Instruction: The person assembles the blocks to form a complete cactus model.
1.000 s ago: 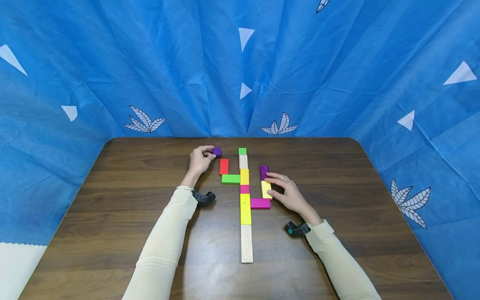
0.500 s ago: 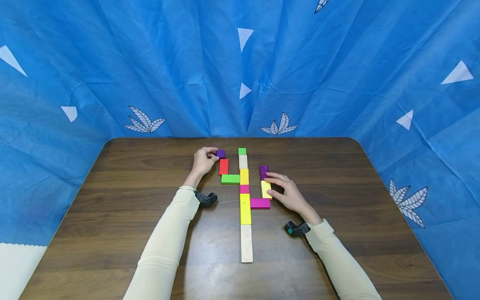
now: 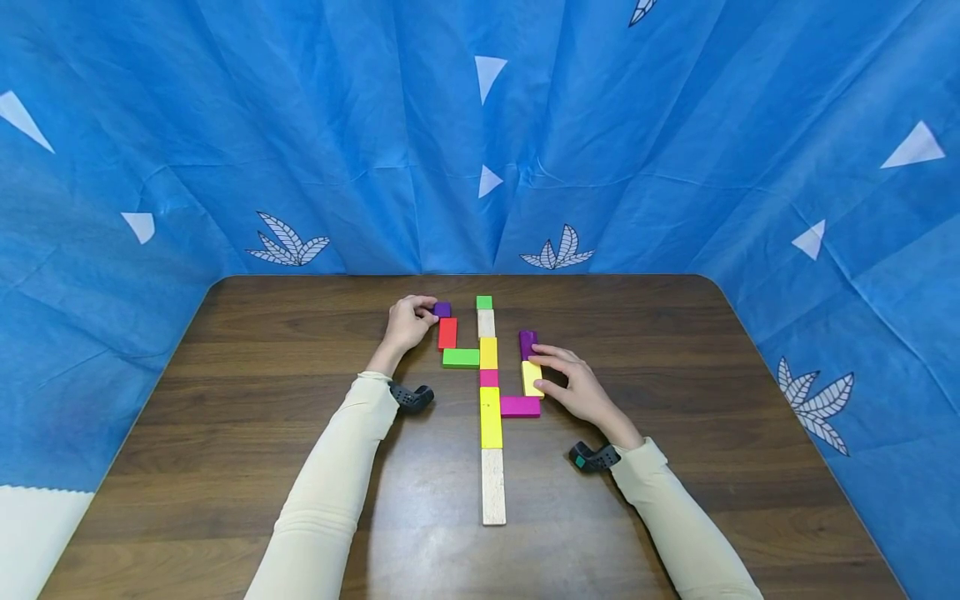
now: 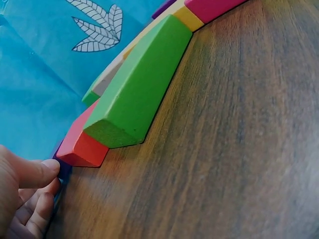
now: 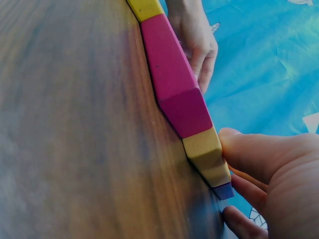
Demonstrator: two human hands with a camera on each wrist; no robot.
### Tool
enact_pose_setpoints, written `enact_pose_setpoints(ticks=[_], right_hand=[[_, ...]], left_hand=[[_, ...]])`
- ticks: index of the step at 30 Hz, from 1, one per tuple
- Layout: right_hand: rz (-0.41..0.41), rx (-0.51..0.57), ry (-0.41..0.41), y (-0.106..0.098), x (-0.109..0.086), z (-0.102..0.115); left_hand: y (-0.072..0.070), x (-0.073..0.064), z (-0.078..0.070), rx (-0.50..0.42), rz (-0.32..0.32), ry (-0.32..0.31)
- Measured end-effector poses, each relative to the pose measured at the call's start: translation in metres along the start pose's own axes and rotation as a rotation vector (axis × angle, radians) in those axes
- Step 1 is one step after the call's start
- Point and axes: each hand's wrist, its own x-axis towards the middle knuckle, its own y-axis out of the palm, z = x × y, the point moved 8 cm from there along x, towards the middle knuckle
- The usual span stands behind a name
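Observation:
My left hand [image 3: 407, 323] pinches a small purple block [image 3: 442, 309] by its left end, thumb on the near side and a finger on the far side. That block sits against the far end of a red block [image 3: 447, 333]. A green block [image 3: 461, 358] lies across the red block's near end. On the other side, my right hand [image 3: 581, 389] rests beside a pale yellow block [image 3: 532, 379] and a dark purple block [image 3: 528, 344]. Its thumb touches the yellow block's side, and its fingertips are at the purple one. A magenta block [image 3: 520, 407] adjoins the yellow block's near end.
Down the middle runs a column of blocks: small green [image 3: 484, 302], pale wood [image 3: 487, 323], yellow [image 3: 489, 353], pink [image 3: 489, 378], longer yellow [image 3: 491, 418] and long pale wood [image 3: 493, 487]. A blue patterned curtain [image 3: 337, 150] surrounds the brown wooden table [image 3: 247, 400].
My left hand has shifted right and slightly nearer, bringing the small purple block up to the red block's far end. The right hand has stayed in place.

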Motion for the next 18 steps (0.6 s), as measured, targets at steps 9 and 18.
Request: enact_pose_setpoints(ticks=[9, 18], right_hand=[[0.001, 0.010, -0.002, 0.0000, -0.0002, 0.0003], [0.001, 0.008, -0.004, 0.0008, 0.0005, -0.0007]], left_hand=[[0.0018, 0.0000, -0.0013, -0.008, 0.033, -0.008], [0.0022, -0.0005, -0.0037, -0.003, 0.055, 0.010]])
